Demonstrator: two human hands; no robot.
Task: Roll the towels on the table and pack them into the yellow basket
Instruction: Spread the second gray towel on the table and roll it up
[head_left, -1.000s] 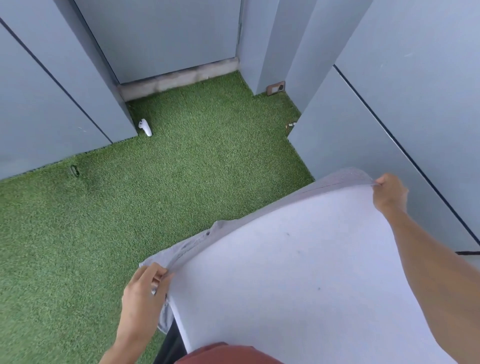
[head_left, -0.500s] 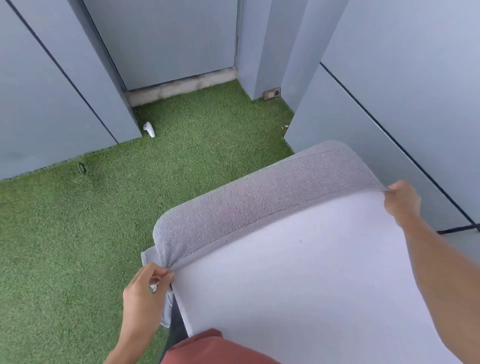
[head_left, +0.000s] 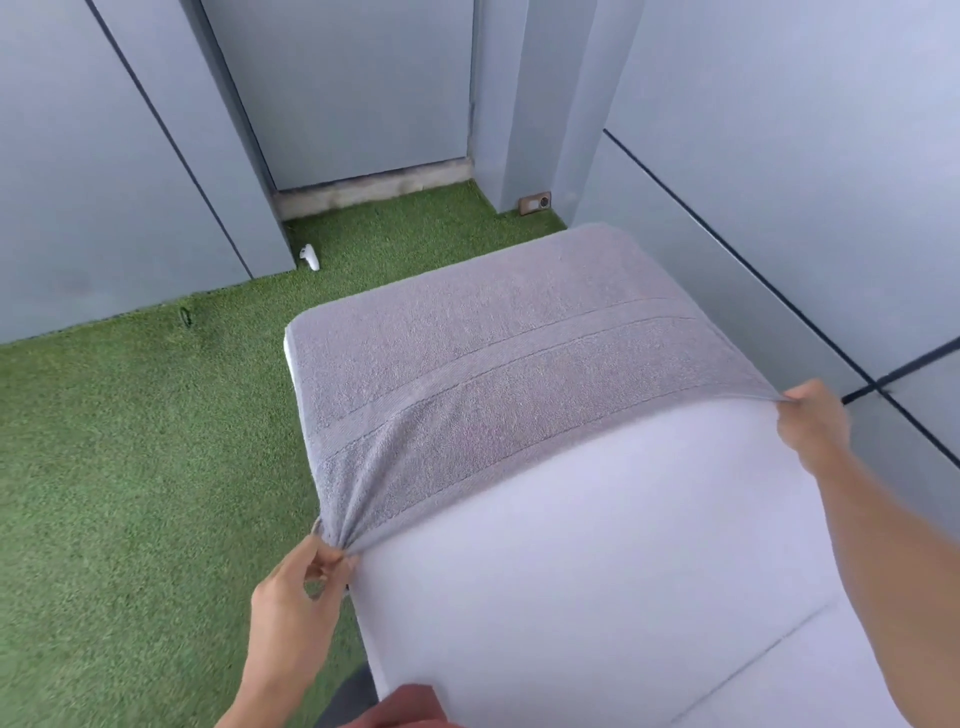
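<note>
A grey towel (head_left: 498, 364) with a woven band lies spread over the far half of the white table (head_left: 597, 597), reaching past the table's far edge. My left hand (head_left: 296, 592) pinches the towel's near left corner at the table's left edge. My right hand (head_left: 813, 421) pinches the near right corner by the right edge. The towel is pulled taut between both hands. The yellow basket is not in view.
Green artificial turf (head_left: 130, 467) covers the floor to the left and beyond the table. Grey wall panels (head_left: 779, 156) stand close on the right and behind. A small white object (head_left: 310, 257) lies on the turf by the far wall.
Both hands have drawn the towel toward me across the table, so much more of it now lies flat on the tabletop. The view has also shifted forward.
</note>
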